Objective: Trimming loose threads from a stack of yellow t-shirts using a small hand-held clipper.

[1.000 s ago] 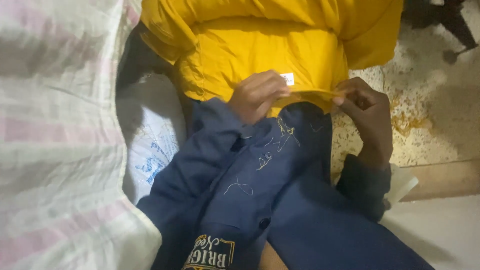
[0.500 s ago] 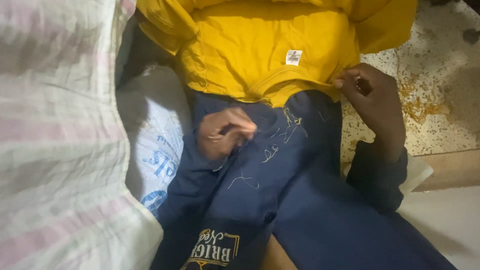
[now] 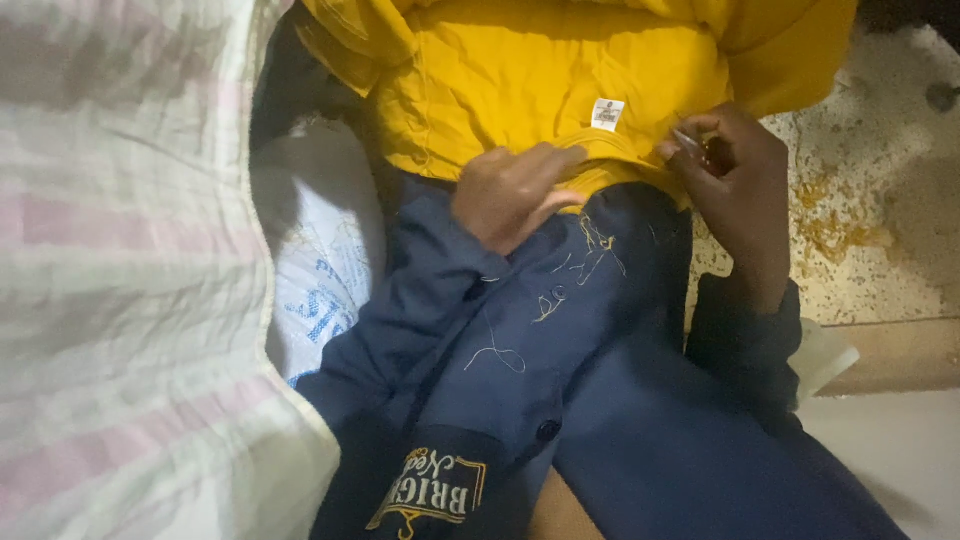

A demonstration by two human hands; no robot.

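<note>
1. Bright yellow cotton garment (image 3: 540, 80), crumpled, spread across the lap at the top of the view, its small white sewn-in label (image 3: 606, 113) facing up near the lower hem.
2. Left hand (image 3: 512, 195) laid flat on the garment's folded lower edge, fingers (image 3: 555, 157) loosely curled and pressing the cloth down rather than pinching it; nothing gripped outright.
3. Right hand (image 3: 735, 175) just beside the label at the same hem, fingertips closed tight on a small slim pale tool (image 3: 688, 140); too small to tell whether a needle, a thread clipper or something else.
4. Dark navy button-front work shirt (image 3: 520, 350) below the garment, scattered with short cut bits of yellow and pale thread (image 3: 560, 300).
5. Judged from the loose clippings lying about: some thread trimming or stitching along the hem already done; both hands on that edge, so the work there looks unfinished. How much of the hem remains cannot be told, as the rest of the cloth is bunched and hidden.
6. Large white woven sack with faint pink stripes (image 3: 110, 270) filling the left side; a second white sack with blue print (image 3: 325, 270) tucked beside it.
7. Speckled stone floor (image 3: 880, 200) to the right, stained with yellowish patches.
</note>
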